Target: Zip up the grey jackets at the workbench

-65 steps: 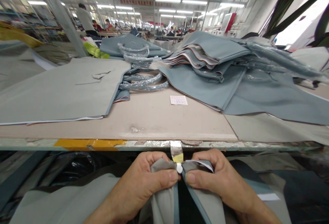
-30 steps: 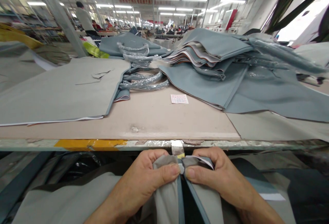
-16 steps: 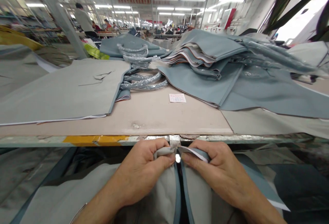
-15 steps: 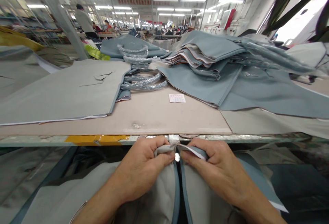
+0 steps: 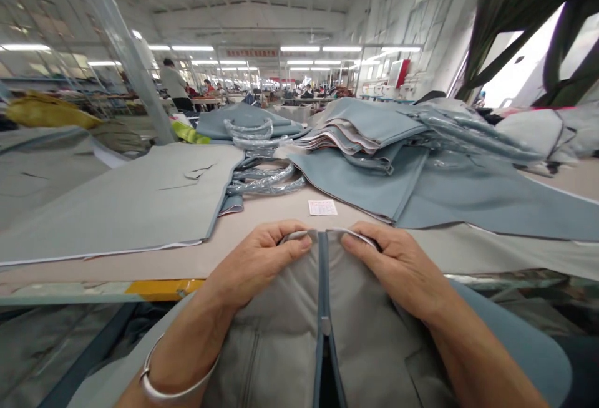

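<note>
Between my hands hangs a grey fabric panel [image 5: 281, 320] joined by a blue-grey zipper [image 5: 323, 271]. The zipper's slider [image 5: 326, 325] sits partway down; the tapes are joined above it and apart below. My left hand [image 5: 262, 261] pinches the panel's top edge just left of the zipper, thumb in front. On the other side my right hand [image 5: 397, 264] grips the matching edge, which shows a white underside. A silver bangle [image 5: 156, 389] is on my left wrist. The lower panel runs out of view.
Beyond the hands, a worktable [image 5: 276, 211] bears a grey panel [image 5: 154, 196], plastic-wrapped handles [image 5: 266, 180], stacked blue-grey pieces [image 5: 360, 177] and a small printed label [image 5: 322, 208]. A metal post [image 5: 124, 52] rises at the left. A person [image 5: 175, 83] stands far back.
Both hands have risen from below the table edge to above it, drawing the panel up. The slider now sits well below my fingers, with the zipper joined above it. The camera view has tilted upward.
</note>
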`<state>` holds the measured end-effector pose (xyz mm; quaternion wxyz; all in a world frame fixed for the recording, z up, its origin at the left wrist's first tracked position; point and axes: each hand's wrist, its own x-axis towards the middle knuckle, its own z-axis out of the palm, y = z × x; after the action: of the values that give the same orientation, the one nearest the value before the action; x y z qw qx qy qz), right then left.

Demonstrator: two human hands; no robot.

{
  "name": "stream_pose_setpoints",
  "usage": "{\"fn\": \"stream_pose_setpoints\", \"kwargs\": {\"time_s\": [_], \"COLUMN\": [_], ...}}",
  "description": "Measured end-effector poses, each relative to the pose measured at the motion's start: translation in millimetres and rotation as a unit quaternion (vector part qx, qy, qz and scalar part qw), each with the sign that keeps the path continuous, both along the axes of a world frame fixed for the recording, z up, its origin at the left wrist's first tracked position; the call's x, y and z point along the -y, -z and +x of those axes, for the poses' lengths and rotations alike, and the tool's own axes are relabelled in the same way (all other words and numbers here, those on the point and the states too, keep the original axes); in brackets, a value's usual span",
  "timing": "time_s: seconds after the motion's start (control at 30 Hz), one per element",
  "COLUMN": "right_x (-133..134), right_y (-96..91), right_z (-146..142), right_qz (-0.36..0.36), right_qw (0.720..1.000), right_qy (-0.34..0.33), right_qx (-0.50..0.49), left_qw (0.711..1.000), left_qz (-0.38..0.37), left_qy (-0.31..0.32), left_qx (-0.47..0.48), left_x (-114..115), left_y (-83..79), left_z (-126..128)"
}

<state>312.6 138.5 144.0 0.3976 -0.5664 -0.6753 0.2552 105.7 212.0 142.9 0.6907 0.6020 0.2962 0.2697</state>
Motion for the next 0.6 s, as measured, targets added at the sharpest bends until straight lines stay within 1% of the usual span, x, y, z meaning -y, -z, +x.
{"fn": "stream_pose_setpoints", "kwargs": {"time_s": [0.1,0.27,0.4,0.5,0.6], "right_x": [1,1,2,1,2], "right_y": [7.7,12.5,18.0,21.3,19.5], "right_z": [2,3,4,4,7], "right_qz": [-0.014,-0.039,-0.032,-0.028,-0.019], "right_qw": [1.000,0.999,0.999,1.000,0.999], "right_qy": [-0.003,-0.001,-0.005,0.000,0.015], "right_qx": [-0.019,-0.017,-0.011,-0.004,0.032], "left_qw": [1.000,1.000,1.000,1.000,0.999], "left_qz": [0.004,-0.016,-0.021,-0.014,-0.016], "left_qy": [-0.002,0.001,0.002,-0.008,-0.008], "left_qx": [0.007,0.006,-0.012,-0.014,-0.029], "left_x": [0,-5,-6,-6,-5], "left_y": [3.7,4.1,8.5,12.6,11.9], "left_z": [-2,-1,-2,-2,-4]}}
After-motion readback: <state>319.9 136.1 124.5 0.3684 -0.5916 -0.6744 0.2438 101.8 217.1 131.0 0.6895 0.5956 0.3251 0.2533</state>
